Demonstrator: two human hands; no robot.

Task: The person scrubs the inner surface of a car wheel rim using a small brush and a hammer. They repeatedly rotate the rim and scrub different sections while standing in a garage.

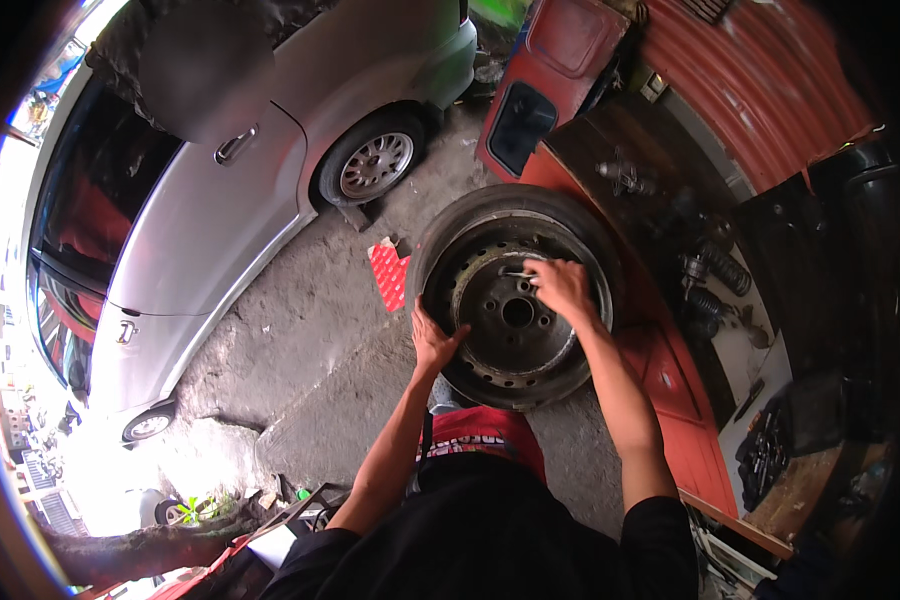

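Observation:
A car wheel (510,365), a dark steel rim with a tyre round it, stands in front of me with its face up toward me. My left hand (435,343) holds it at the left edge, fingers along the tyre and thumb spread over the rim. Over the upper part of the rim, near the bolt holes round the centre hole, my right hand (560,288) is closed in a pinch. A small pale piece shows at its fingertips, too small and blurred to name.
A silver car (210,220) is parked at the left. A red printed piece of card (389,274) lies on the concrete ground beside the wheel. On the right, a dark bench (635,150) carries coil-spring shock absorbers (705,285). A red vehicle door (540,80) leans behind it.

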